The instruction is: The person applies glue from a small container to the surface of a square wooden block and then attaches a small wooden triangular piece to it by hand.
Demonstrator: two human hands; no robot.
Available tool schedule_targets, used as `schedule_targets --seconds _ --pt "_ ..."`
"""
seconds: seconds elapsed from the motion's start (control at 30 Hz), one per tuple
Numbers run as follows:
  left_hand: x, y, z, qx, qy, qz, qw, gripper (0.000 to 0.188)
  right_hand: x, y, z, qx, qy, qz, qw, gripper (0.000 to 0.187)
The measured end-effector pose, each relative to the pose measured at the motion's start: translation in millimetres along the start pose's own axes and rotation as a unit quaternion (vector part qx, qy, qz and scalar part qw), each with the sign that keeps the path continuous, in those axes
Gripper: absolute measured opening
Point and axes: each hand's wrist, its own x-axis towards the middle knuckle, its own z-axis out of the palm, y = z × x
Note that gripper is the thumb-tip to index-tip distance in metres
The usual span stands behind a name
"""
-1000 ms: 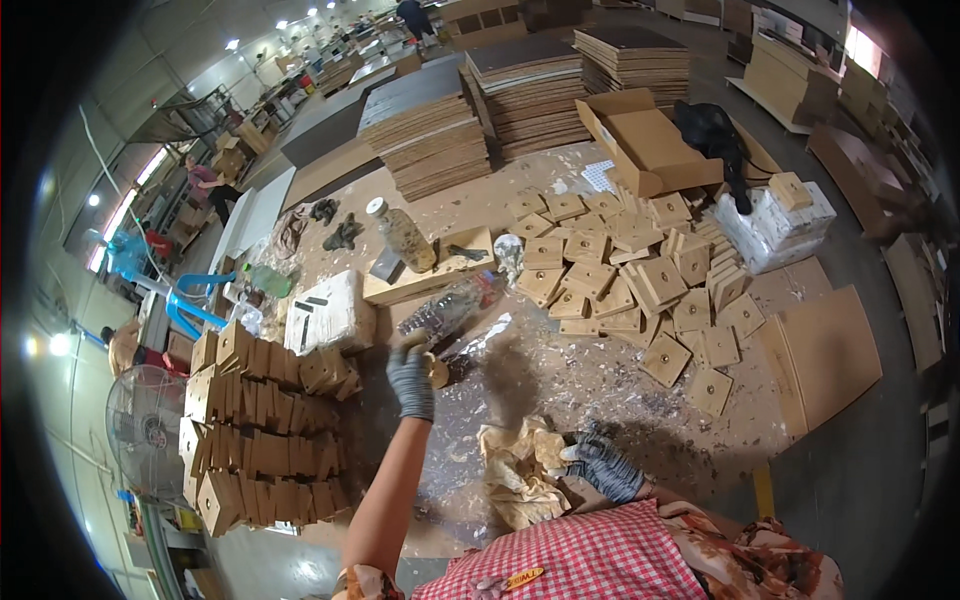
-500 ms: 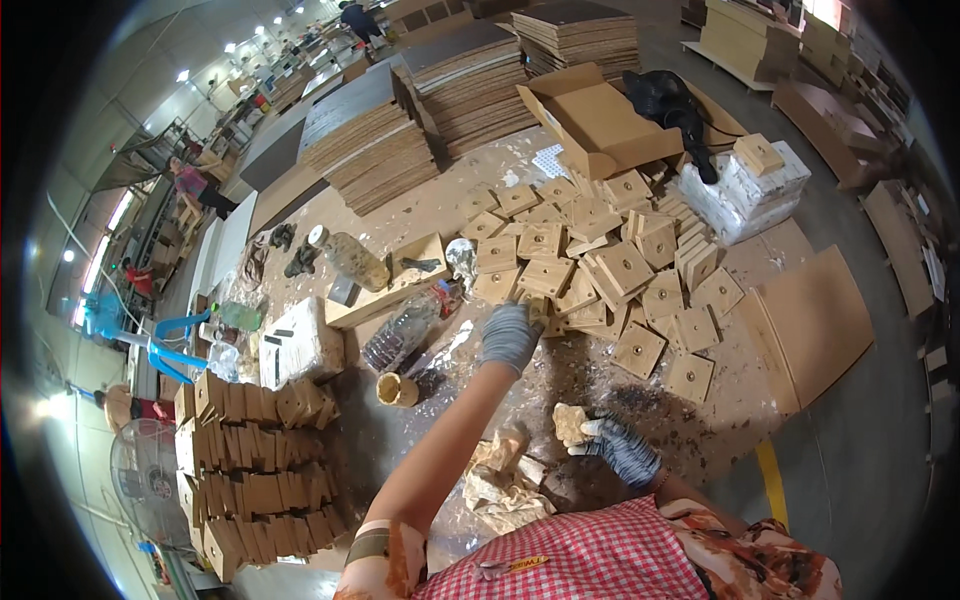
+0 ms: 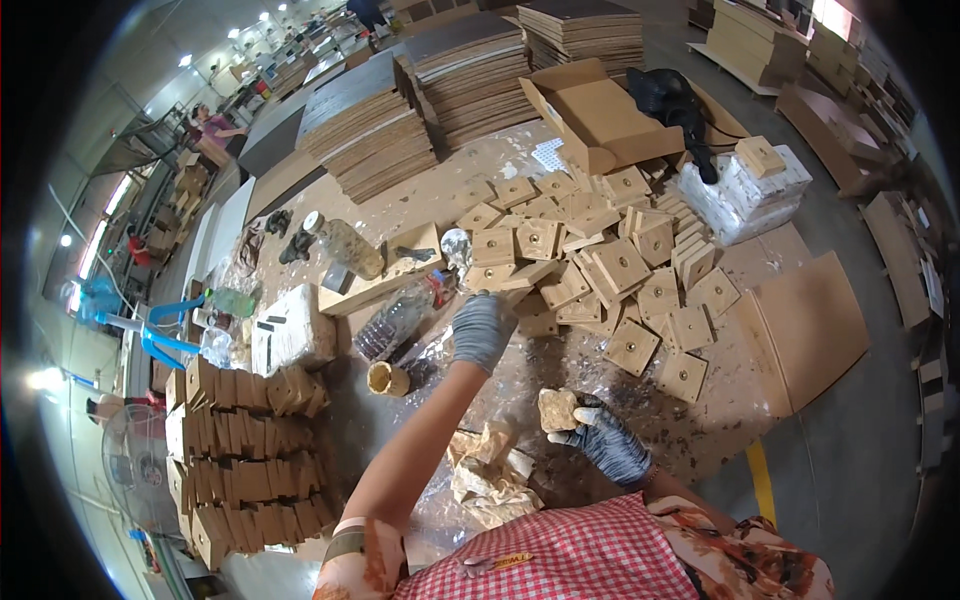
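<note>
My left hand [image 3: 482, 332], in a grey glove, is closed at the near left edge of a heap of square wooden blocks [image 3: 622, 262] with holes in them. A tilted wooden block [image 3: 530, 277] stands out from its fingertips, partly hidden by the hand. Lower and to the right, my right hand [image 3: 612, 444], in a grey striped glove, grips a rough, tan wad [image 3: 558, 410] that looks like sponge or rag. A crumpled cream cloth [image 3: 490, 470] lies on the table between my forearms.
Beside my left hand are a clear plastic bottle [image 3: 395, 322] lying down and a small round tan cup [image 3: 388, 379]. Stacked wooden blocks [image 3: 250, 460] fill the left. An open cardboard box [image 3: 610, 125], a white wrapped bundle [image 3: 745, 195] and stacked boards [image 3: 370, 130] stand farther back.
My left hand has drawn back and left, and a block at its fingertips is now tilted up. My right hand has moved slightly up and left with the tan wad.
</note>
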Motion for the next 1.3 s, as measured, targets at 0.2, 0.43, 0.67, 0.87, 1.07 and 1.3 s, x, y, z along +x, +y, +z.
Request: schedule_targets --seconds 0.2,0.43,0.67,0.87,1.07,1.3 --pt "-65 -9 -10 -0.284 0.129 -0.109 0.944 0.032 -4 -1 27 0.002 -0.026 0.015 1.0 0.041" --pt "-152 45 -69 -0.811 -0.087 -0.31 0.489 0.034 -14 -5 40 0.008 -0.03 0.007 0.999 0.045" --pt "-189 65 -109 -0.654 -0.031 -0.283 0.701 0.042 -20 -1 57 -0.055 -0.049 0.02 0.997 0.046" --pt "-212 68 -105 -0.515 0.011 -0.269 0.814 0.038 -20 3 91 -0.35 -0.098 -0.198 0.91 0.032" --pt "-213 76 -124 -0.448 -0.007 -0.266 0.853 0.025 -16 23 111 -0.549 -0.133 -0.316 0.762 0.032" --pt "-222 68 -117 -0.431 -0.009 -0.236 0.871 0.027 -14 15 108 -0.584 -0.148 -0.328 0.727 0.034"
